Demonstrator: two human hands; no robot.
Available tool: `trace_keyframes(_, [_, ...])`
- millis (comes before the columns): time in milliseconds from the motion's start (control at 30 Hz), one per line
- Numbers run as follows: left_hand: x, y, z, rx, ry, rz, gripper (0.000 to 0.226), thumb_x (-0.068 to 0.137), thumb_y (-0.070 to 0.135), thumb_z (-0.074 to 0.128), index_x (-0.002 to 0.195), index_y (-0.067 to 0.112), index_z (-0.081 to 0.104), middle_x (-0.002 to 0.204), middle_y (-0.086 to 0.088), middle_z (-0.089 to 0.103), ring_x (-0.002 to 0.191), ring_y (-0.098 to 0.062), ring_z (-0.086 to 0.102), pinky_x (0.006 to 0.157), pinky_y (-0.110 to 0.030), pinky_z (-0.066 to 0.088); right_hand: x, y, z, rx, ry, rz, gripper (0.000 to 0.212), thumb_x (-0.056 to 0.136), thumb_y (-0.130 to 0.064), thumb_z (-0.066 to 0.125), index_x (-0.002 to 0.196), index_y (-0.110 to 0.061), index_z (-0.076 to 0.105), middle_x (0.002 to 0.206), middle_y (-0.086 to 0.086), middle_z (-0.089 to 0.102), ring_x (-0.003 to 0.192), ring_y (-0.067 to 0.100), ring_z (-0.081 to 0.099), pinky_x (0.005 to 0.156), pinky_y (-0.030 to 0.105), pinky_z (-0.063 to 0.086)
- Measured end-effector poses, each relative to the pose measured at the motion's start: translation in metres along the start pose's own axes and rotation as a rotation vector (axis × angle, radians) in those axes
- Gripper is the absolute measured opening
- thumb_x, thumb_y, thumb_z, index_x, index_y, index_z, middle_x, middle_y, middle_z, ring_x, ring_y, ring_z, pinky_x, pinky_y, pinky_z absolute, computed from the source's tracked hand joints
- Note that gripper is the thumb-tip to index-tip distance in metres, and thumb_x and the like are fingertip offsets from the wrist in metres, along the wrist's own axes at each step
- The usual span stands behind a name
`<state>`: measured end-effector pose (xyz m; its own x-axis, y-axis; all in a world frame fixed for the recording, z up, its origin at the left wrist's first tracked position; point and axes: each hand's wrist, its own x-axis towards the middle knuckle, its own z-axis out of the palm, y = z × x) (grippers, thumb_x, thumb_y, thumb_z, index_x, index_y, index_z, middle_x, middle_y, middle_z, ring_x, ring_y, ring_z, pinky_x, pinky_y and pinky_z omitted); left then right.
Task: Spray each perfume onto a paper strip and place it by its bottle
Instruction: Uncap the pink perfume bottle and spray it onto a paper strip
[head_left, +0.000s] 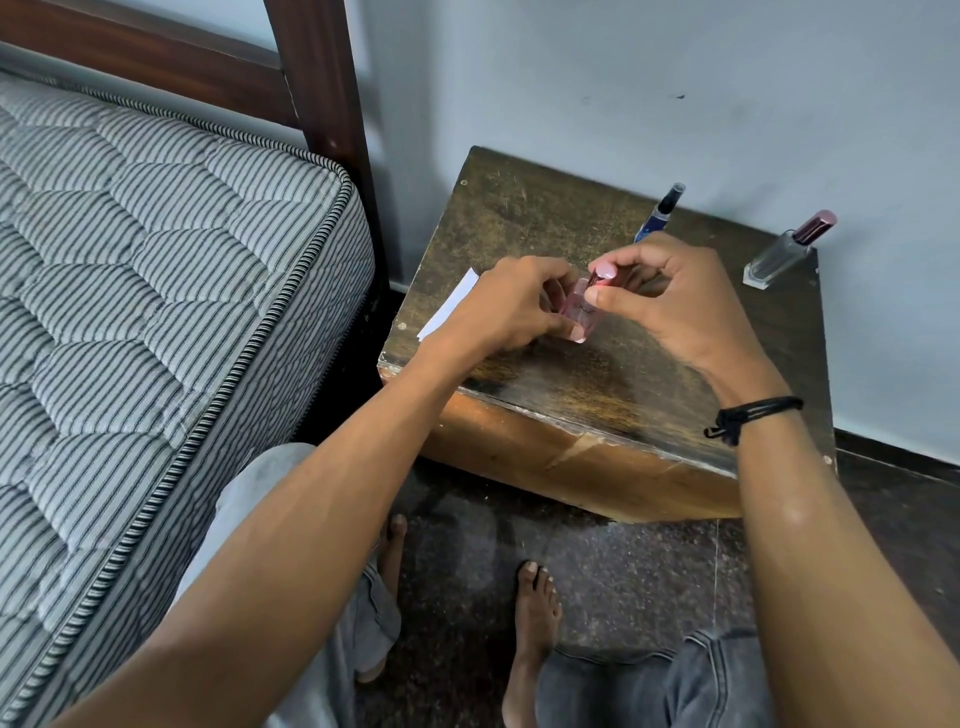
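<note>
the step in hand looks like getting the cap (605, 270) off the pink bottle (579, 312), so the job is to keep the glass steady and pull straight up along the neck, not sideways, since a twist could tip the bottle or knock the nozzle. the left grip (511, 306) is clenched around the bottle's body, fingers curled on its near and left faces, holding it tilted just above the counter (571, 395); whether the base touches the wood cannot be told. the right grip (670, 306) pinches the cap between thumb and forefinger, the other fingers curled loosely behind. the bottle sits right between the two grips, its base nearest the left one, its top inside the right one. the paper strips (449, 306) lie just beyond the left grip's knuckles, partly hidden by them, so one is close by once the cap is off. the blue bottle (660, 210) stands just behind the right grip, and the clear bottle (779, 254) is well apart to its right, near the wall.
</note>
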<state>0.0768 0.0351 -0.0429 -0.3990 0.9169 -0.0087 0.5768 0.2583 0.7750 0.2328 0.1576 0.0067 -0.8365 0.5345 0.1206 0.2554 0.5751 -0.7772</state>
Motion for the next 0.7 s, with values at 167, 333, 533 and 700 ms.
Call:
trace_keyframes(167, [-0.001, 0.003, -0.001, 0.009, -0.006, 0.003, 0.033, 0.067, 0.038, 0.089, 0.087, 0.030, 0.064, 0.084, 0.013, 0.068, 0.075, -0.002, 0.063, 0.069, -0.025, 0.051, 0.001, 0.003, 0.002, -0.056, -0.007, -0.015, 0.025, 0.082, -0.020, 0.086, 0.094, -0.037, 0.071, 0.100, -0.001, 0.070, 0.087, 0.024, 0.070, 0.088, 0.049, 0.057])
trace_keyframes(333, [-0.003, 0.007, -0.003, 0.014, -0.020, -0.002, 0.033, 0.069, 0.037, 0.088, 0.083, 0.038, 0.059, 0.085, 0.011, 0.069, 0.078, -0.008, 0.065, 0.073, -0.029, 0.054, 0.001, 0.007, 0.005, -0.033, 0.001, 0.002, 0.024, 0.082, -0.021, 0.086, 0.098, -0.033, 0.073, 0.102, 0.000, 0.069, 0.092, 0.024, 0.069, 0.091, 0.051, 0.056])
trace_keyframes(533, [-0.006, 0.012, -0.005, 0.051, -0.002, 0.002, 0.036, 0.067, 0.036, 0.088, 0.085, 0.040, 0.057, 0.087, 0.008, 0.072, 0.082, -0.013, 0.068, 0.076, -0.031, 0.054, -0.005, 0.010, 0.006, -0.058, -0.075, 0.092, 0.055, 0.064, -0.044, 0.089, 0.113, -0.032, 0.069, 0.104, -0.011, 0.060, 0.087, 0.003, 0.062, 0.080, 0.014, 0.047])
trace_keyframes(700, [-0.006, 0.013, -0.010, 0.026, -0.034, -0.017, 0.037, 0.065, 0.031, 0.090, 0.094, 0.032, 0.068, 0.086, 0.010, 0.074, 0.076, -0.007, 0.070, 0.074, -0.026, 0.055, -0.006, 0.012, 0.004, -0.163, -0.069, 0.092, 0.033, 0.077, -0.032, 0.088, 0.105, -0.019, 0.074, 0.098, -0.005, 0.064, 0.085, 0.008, 0.064, 0.074, 0.017, 0.044])
